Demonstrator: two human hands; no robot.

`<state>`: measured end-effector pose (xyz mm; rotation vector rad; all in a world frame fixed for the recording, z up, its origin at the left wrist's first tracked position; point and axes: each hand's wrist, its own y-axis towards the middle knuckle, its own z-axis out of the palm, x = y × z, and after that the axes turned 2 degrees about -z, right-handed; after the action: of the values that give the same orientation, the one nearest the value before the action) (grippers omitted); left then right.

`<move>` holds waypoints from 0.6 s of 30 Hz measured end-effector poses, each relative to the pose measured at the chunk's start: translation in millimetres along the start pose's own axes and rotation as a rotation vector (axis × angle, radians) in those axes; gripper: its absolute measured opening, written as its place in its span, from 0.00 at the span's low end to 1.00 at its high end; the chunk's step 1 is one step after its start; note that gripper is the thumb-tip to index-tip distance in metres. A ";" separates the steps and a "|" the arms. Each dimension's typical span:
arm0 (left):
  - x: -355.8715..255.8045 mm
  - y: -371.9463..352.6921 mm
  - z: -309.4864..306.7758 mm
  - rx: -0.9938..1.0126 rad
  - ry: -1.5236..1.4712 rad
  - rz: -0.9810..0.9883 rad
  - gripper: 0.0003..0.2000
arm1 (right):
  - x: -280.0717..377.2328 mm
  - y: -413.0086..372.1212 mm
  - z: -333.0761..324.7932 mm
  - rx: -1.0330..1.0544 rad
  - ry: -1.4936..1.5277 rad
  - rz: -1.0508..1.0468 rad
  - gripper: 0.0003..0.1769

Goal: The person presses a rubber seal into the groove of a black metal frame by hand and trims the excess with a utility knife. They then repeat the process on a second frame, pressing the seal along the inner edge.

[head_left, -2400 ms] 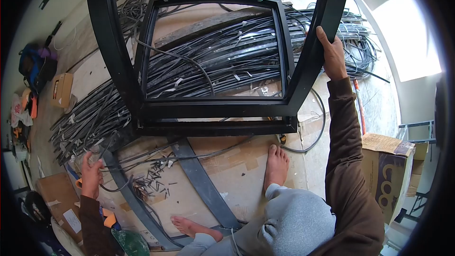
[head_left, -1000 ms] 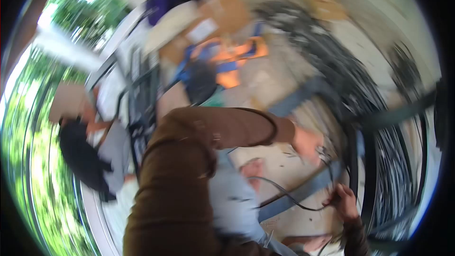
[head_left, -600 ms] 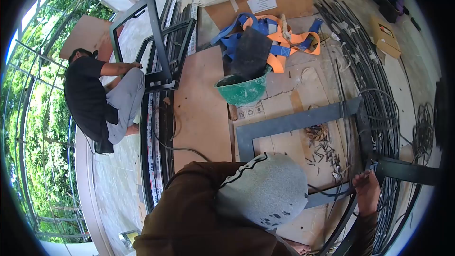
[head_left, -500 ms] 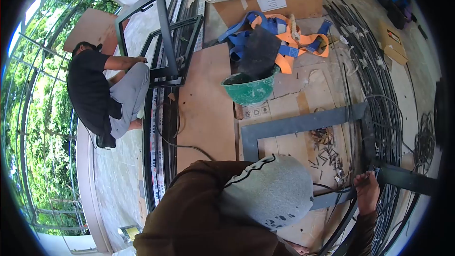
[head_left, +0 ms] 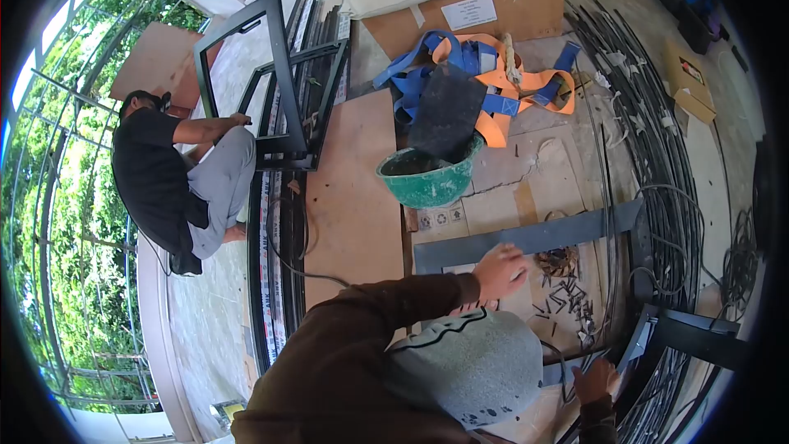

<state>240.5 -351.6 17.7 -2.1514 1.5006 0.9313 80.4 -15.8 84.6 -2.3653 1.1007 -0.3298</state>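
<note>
My left hand (head_left: 501, 271) is raised over the upper rail of a dark grey metal frame (head_left: 542, 233) lying on the floor. Its fingers curl inward, and whatever they hold, if anything, is hidden. Low on the right, my right hand (head_left: 596, 380) is at the frame's lower rail, its thumb apart from the fingers and no held object showing. Inside the frame are a pile of small dark fasteners (head_left: 567, 300) and a brownish heap of small pieces (head_left: 557, 261). A dark metal bar (head_left: 699, 335) crosses near the frame's lower right corner. My grey-clad knee (head_left: 468, 362) hides part of the frame.
A green bowl (head_left: 427, 185), a blue and orange harness (head_left: 493, 86) and a cardboard box (head_left: 526, 0) lie beyond. Long dark rods (head_left: 657, 148) run along the right. At left, a person in black (head_left: 156, 164) squats by upright dark frames (head_left: 288, 74).
My left hand has come into view over the upper rail. My right hand has moved from the frame's right corner down and left. The squatting person has barely moved.
</note>
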 end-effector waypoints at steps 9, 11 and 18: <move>25.6 76.3 22.9 0.103 0.370 -0.010 0.36 | 50.0 43.0 -1.8 -0.235 0.224 -0.527 0.30; 25.5 74.6 28.4 0.137 0.379 -0.035 0.39 | 40.4 51.7 78.3 0.020 0.409 -0.719 0.27; 50.0 102.2 44.4 0.452 0.406 -0.178 0.40 | 73.5 39.3 92.4 0.313 0.439 -0.541 0.24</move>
<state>143.3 -396.8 -40.7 -2.1530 1.4795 0.0743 140.9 -61.8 -14.0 -2.3143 0.4956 -1.1652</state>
